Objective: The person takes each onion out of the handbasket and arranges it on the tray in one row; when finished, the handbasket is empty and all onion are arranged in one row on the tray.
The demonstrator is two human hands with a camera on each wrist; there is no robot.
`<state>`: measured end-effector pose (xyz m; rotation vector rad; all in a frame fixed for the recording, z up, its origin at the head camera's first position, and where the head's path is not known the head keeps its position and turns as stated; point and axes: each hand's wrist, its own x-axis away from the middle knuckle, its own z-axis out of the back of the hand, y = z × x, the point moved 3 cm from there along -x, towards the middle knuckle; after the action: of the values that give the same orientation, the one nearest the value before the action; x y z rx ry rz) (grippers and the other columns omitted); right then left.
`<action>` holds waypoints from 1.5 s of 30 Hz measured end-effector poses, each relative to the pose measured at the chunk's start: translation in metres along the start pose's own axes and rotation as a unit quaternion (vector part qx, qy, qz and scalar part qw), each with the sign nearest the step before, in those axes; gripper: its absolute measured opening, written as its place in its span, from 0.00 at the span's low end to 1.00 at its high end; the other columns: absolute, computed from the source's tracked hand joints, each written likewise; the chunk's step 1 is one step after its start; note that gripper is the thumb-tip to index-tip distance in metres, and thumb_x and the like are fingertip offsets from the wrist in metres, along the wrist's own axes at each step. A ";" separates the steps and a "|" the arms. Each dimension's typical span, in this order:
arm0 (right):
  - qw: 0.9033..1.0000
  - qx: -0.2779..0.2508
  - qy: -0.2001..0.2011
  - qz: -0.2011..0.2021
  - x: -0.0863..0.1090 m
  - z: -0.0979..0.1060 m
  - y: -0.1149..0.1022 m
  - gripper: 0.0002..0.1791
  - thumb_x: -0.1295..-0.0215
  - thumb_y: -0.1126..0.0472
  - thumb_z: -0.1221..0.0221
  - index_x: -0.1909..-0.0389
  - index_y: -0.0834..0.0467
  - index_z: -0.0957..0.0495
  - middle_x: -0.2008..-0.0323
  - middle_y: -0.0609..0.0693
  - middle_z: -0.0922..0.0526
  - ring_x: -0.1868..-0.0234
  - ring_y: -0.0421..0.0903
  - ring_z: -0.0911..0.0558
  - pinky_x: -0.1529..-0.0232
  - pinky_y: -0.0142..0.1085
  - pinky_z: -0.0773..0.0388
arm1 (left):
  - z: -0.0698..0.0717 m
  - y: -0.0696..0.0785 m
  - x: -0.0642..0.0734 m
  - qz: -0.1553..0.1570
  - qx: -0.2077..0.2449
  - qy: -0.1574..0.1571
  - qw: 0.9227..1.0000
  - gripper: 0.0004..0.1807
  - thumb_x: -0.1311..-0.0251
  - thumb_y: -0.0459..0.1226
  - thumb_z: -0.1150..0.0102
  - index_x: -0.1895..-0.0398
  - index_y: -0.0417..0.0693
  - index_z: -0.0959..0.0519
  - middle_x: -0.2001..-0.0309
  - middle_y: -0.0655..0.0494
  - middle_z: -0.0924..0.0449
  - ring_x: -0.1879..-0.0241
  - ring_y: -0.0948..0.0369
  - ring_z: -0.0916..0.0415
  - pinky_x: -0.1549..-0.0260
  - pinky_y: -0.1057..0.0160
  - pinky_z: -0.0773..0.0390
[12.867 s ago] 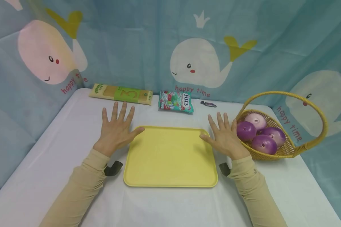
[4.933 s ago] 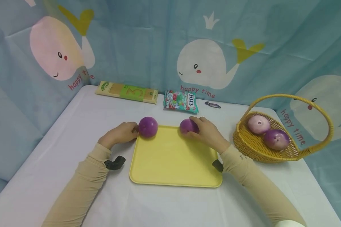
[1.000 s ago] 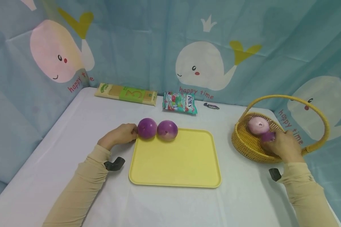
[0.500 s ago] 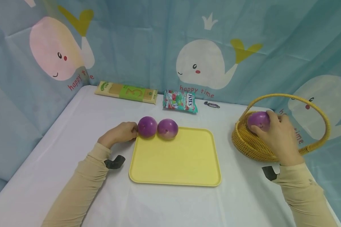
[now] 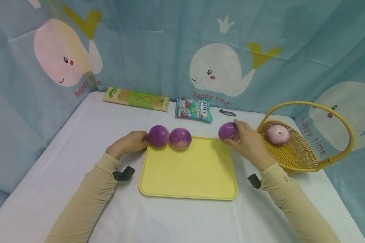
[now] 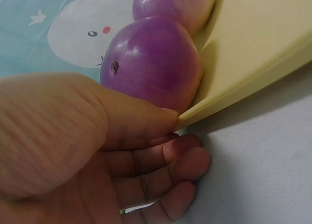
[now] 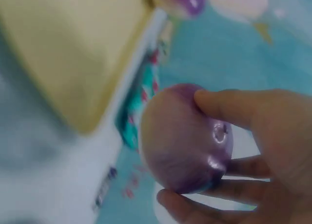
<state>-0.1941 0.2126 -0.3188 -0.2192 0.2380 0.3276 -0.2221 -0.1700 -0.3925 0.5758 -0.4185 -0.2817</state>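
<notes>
My left hand (image 5: pixel 130 142) pinches the back left corner of a yellow tray (image 5: pixel 187 172); the left wrist view shows the thumb (image 6: pixel 146 114) at its rim, fingers curled below. Just beside that thumb sits a glossy purple onion (image 6: pixel 151 63). A second purple onion (image 5: pixel 180 138) lies against it along the tray's back edge. Over the back right corner, my right hand (image 5: pixel 250 141) grips a third purple onion (image 5: pixel 228 132) between thumb and fingers. In the right wrist view this held onion (image 7: pixel 180 141) fades from purple to pale.
A wicker basket (image 5: pixel 301 152) with a tall handle stands at right, holding one pale pink onion (image 5: pixel 278 134). Along the back lie a noodle packet (image 5: pixel 137 99), a teal FOX'S candy bag (image 5: pixel 193 108) and a small wrapped candy (image 5: pixel 227 112). A curtain hangs behind the table.
The right hand has lifted a purple onion from the basket and carried it left to the tray's back right corner. The second onion was set down earlier; the left hand stays put.
</notes>
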 end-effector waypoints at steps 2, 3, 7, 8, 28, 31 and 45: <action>1.000 -0.007 -0.019 0.013 -0.004 -0.013 -0.009 0.43 0.43 0.50 0.31 0.33 0.68 0.36 0.42 0.68 0.26 0.52 0.66 0.18 0.52 0.57 0.21 | 0.000 0.000 0.000 0.002 0.001 -0.001 1.000 0.16 0.34 0.36 0.51 0.49 0.34 0.25 0.69 0.49 0.20 0.70 0.59 0.27 0.69 0.64 0.26; 0.999 -0.009 -0.026 0.020 -0.006 -0.018 -0.013 0.43 0.44 0.50 0.31 0.34 0.68 0.36 0.43 0.68 0.26 0.53 0.66 0.18 0.52 0.56 0.20 | 0.000 0.001 0.001 0.003 0.000 -0.001 1.000 0.16 0.34 0.36 0.51 0.48 0.33 0.25 0.69 0.49 0.20 0.70 0.59 0.27 0.69 0.64 0.26; 0.998 -0.003 -0.050 0.031 -0.012 -0.037 -0.028 0.42 0.45 0.48 0.30 0.34 0.63 0.33 0.47 0.67 0.24 0.57 0.63 0.17 0.56 0.53 0.19 | 0.000 0.001 0.001 0.005 -0.003 0.000 1.000 0.17 0.34 0.36 0.51 0.47 0.33 0.25 0.68 0.49 0.20 0.69 0.59 0.27 0.69 0.64 0.26; 0.998 0.001 -0.053 0.034 -0.013 -0.040 -0.030 0.41 0.45 0.48 0.30 0.34 0.62 0.33 0.48 0.66 0.24 0.58 0.62 0.17 0.57 0.53 0.18 | 0.000 0.001 0.001 0.004 -0.003 0.001 1.000 0.17 0.34 0.35 0.51 0.48 0.33 0.25 0.68 0.49 0.20 0.69 0.59 0.27 0.69 0.64 0.26; 0.996 -0.003 -0.076 0.055 -0.017 -0.057 -0.048 0.42 0.46 0.46 0.30 0.34 0.60 0.32 0.48 0.63 0.23 0.56 0.58 0.17 0.54 0.49 0.19 | 0.000 0.001 -0.001 0.001 -0.004 -0.001 1.000 0.17 0.34 0.35 0.51 0.48 0.32 0.25 0.68 0.49 0.20 0.69 0.59 0.26 0.69 0.64 0.26; 0.995 -0.007 -0.080 0.056 -0.019 -0.060 -0.051 0.42 0.45 0.46 0.30 0.33 0.60 0.33 0.47 0.63 0.23 0.56 0.57 0.17 0.53 0.49 0.19 | 0.000 0.001 0.000 0.000 -0.003 0.000 1.000 0.16 0.34 0.35 0.51 0.49 0.32 0.25 0.68 0.48 0.20 0.70 0.59 0.27 0.69 0.64 0.26; 0.995 -0.004 -0.074 0.067 -0.019 -0.060 -0.057 0.43 0.44 0.47 0.31 0.31 0.62 0.35 0.46 0.63 0.24 0.55 0.57 0.17 0.51 0.49 0.20 | 0.000 0.001 0.000 -0.005 -0.004 0.005 1.000 0.16 0.35 0.34 0.51 0.49 0.31 0.25 0.69 0.49 0.20 0.70 0.59 0.27 0.69 0.64 0.27</action>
<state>-0.2036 0.1398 -0.3614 -0.1860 0.1048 0.4763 -0.2222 -0.1692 -0.3920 0.5717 -0.4052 -0.2899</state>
